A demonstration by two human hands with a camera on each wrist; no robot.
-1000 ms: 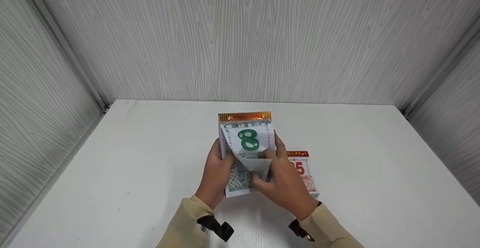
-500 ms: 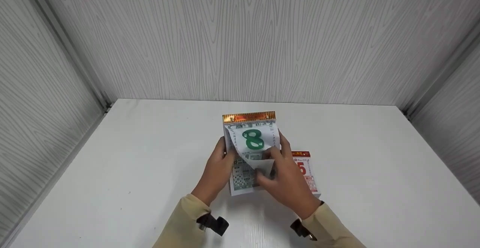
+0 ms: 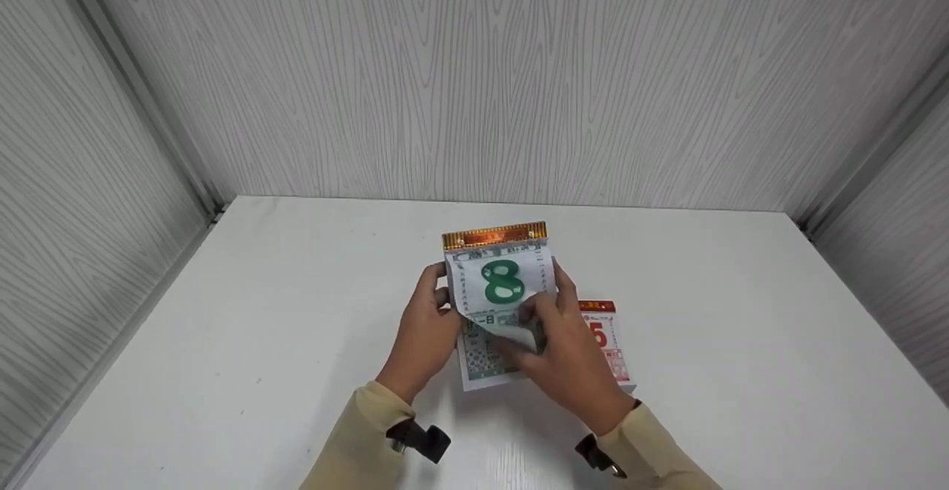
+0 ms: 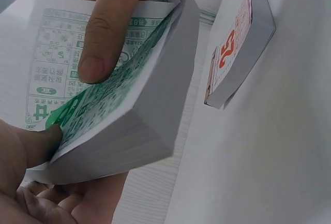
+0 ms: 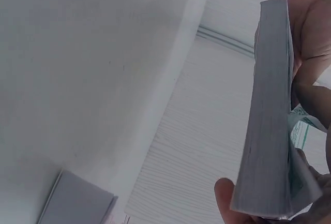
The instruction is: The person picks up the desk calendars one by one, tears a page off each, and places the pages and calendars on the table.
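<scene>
White table comes first, with a red calendar lying flat just beside my hands. I hold the green calendar up above the table, my left hand gripping its side so it stays put. My right hand pinches the top page, curling it up to lift it off the block.

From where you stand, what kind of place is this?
Probably a small recording booth: a white table boxed in by grey wood-grain walls, bare except for two tear-off calendars.
</scene>
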